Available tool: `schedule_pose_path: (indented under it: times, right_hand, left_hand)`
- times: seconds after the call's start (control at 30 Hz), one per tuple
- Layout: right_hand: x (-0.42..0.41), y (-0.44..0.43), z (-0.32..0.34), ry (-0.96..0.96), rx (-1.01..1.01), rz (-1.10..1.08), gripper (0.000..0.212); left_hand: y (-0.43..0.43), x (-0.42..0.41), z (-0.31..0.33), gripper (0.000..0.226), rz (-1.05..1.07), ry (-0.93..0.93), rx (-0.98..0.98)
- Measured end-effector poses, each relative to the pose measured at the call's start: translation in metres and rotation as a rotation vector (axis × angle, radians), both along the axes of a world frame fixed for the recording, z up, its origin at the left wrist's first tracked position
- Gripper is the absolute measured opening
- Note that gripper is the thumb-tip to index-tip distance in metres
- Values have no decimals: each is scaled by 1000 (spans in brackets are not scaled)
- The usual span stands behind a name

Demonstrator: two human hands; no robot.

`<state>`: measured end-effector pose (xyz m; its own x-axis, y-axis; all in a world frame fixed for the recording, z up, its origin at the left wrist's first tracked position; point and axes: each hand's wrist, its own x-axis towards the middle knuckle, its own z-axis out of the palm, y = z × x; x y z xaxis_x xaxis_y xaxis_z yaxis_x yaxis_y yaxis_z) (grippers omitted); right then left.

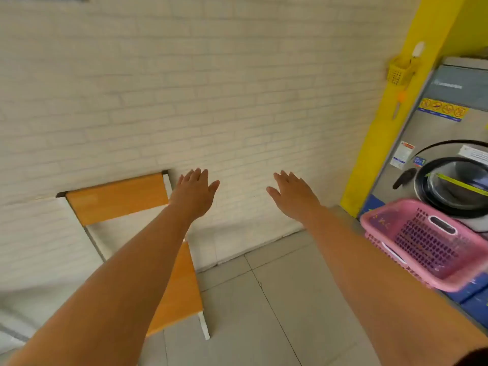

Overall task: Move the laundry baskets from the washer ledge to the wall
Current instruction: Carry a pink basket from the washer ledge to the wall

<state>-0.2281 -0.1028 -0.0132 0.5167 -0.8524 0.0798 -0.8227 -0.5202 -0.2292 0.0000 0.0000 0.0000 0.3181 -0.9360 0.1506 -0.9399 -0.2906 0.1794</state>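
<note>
While both arms reach toward the pale brick wall point(184, 88), the pink baskets point(427, 244) sit stacked at right on the washer ledge point(472, 294), below the washer point(449, 143); thin perforated plastic, likely light and slightly flexible, best lifted by the oval handle slot point(442, 225); left hand point(195, 192) and right hand point(294, 195) have a wide, empty grip.

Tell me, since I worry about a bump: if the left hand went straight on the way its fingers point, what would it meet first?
Probably the white brick wall. The left hand, open and empty, points up and forward just right of the chair backrest, with nothing visible between; depth is unclear.
</note>
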Motion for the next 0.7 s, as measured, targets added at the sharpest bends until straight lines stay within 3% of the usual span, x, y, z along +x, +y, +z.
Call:
schedule_pose_path:
  times: [0.4, 0.7]
  right_hand:
    - [-172, -14, -100, 7, 134, -348, 57]
    - [-300, -42, -147, -116, 228, -614, 45]
  left_hand:
    - [-96, -157, -91, 61, -332, 107, 136]
    - [-177, -290, -141, 59, -442, 241, 238]
